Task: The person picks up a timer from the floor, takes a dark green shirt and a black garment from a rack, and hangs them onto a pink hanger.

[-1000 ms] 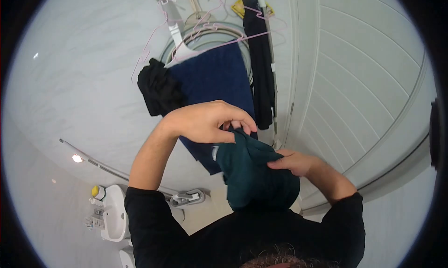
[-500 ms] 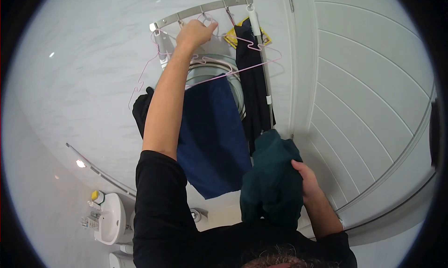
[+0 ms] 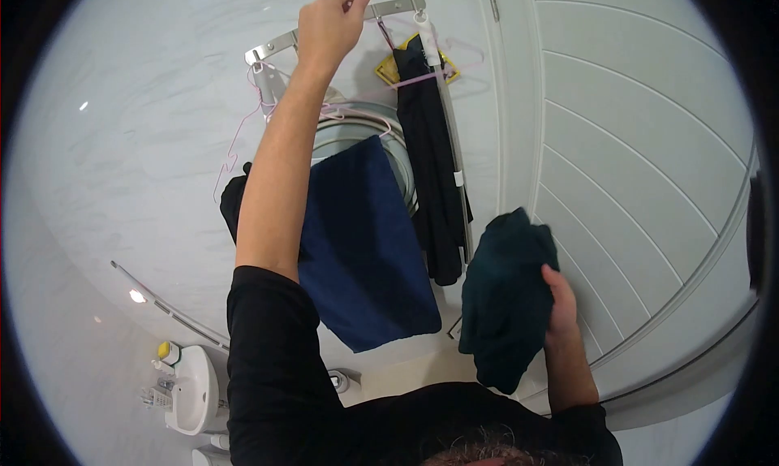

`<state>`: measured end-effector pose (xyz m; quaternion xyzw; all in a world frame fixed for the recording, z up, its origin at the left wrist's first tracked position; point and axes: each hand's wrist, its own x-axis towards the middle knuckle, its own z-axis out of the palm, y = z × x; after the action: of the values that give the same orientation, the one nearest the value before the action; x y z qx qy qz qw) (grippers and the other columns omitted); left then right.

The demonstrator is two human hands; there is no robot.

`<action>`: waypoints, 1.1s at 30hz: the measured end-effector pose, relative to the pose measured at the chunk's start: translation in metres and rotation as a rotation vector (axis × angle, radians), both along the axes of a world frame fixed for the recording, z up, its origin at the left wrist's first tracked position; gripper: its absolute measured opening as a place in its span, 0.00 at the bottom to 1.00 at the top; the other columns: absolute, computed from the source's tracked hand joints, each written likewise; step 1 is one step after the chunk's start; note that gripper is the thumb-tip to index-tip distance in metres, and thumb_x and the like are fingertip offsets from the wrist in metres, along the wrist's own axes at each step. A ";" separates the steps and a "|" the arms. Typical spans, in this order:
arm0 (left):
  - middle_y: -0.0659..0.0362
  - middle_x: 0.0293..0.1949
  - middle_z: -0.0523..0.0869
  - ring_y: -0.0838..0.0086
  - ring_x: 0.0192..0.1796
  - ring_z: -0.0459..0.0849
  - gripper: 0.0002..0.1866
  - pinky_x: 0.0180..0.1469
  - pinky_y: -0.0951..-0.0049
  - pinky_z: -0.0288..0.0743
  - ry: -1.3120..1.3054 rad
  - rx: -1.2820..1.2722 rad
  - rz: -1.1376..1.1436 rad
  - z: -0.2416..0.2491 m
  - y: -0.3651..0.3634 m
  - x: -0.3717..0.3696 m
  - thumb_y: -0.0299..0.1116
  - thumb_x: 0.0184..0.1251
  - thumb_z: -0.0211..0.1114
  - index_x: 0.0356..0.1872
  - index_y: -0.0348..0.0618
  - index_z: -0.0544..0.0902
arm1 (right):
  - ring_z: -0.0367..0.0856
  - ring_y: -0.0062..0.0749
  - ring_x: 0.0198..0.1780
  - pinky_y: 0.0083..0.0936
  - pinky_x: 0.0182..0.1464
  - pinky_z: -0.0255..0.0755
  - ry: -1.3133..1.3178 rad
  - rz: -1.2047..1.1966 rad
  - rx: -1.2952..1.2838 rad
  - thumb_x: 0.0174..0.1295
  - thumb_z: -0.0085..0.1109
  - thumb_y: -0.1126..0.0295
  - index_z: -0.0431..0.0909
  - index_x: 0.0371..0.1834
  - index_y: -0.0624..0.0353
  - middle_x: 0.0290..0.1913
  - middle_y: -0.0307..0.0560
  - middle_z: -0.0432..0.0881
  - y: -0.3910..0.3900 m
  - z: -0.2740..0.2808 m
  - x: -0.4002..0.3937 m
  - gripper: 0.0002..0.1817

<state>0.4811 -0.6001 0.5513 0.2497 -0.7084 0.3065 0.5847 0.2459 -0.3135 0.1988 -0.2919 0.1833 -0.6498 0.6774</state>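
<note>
High up at the metal rack [image 3: 398,7], my left hand [image 3: 331,29] is closed in a pinch on the hook of a pink wire hanger [image 3: 418,79]. Much of that hanger is hidden behind my arm and the rack. My right hand [image 3: 561,308] grips a bunched dark green garment [image 3: 507,295] at the lower right, thumb over its edge. Below the rack hang a navy blue cloth [image 3: 369,247] and a long black garment [image 3: 428,166]. Behind my left forearm, another black item [image 3: 233,202] shows only partly.
Another pink hanger [image 3: 235,137] hangs at the rack's left end. A yellow packet [image 3: 389,72] is behind the black garment. The white panelled door [image 3: 625,166] stands to the right. A washbasin [image 3: 195,389] and a wall rail [image 3: 166,302] are at the lower left.
My left hand has risen, lifting the pink hanger's hook above the rack bar. My right hand has moved right with the green garment, away from the hanging clothes. The view has shifted slightly.
</note>
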 end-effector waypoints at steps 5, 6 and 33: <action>0.49 0.23 0.88 0.69 0.23 0.86 0.15 0.27 0.67 0.73 0.084 -0.193 -0.188 0.021 0.066 -0.006 0.36 0.72 0.69 0.33 0.31 0.86 | 0.78 0.53 0.68 0.47 0.71 0.72 -0.025 -0.149 -0.216 0.80 0.41 0.53 0.61 0.76 0.70 0.70 0.65 0.74 0.005 0.035 0.006 0.33; 0.49 0.23 0.88 0.69 0.23 0.86 0.15 0.27 0.67 0.73 0.085 -0.188 -0.190 0.025 0.074 -0.006 0.36 0.72 0.69 0.33 0.31 0.86 | 0.78 0.53 0.68 0.47 0.71 0.72 -0.024 -0.152 -0.212 0.80 0.41 0.53 0.61 0.76 0.70 0.70 0.65 0.74 0.005 0.041 0.009 0.33; 0.48 0.34 0.87 0.51 0.34 0.88 0.08 0.37 0.60 0.82 -0.334 0.581 -0.594 -0.254 0.309 0.120 0.27 0.71 0.65 0.47 0.39 0.81 | 0.73 0.23 0.28 0.27 0.31 0.70 -0.003 -0.379 -0.042 0.74 0.61 0.53 0.74 0.43 0.59 0.26 0.36 0.73 -0.019 0.095 0.273 0.18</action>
<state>0.6008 -0.2907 0.2975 0.1362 -0.8909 -0.0504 0.4304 0.5193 -0.3322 0.2939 -0.2651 0.2203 -0.7698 0.5372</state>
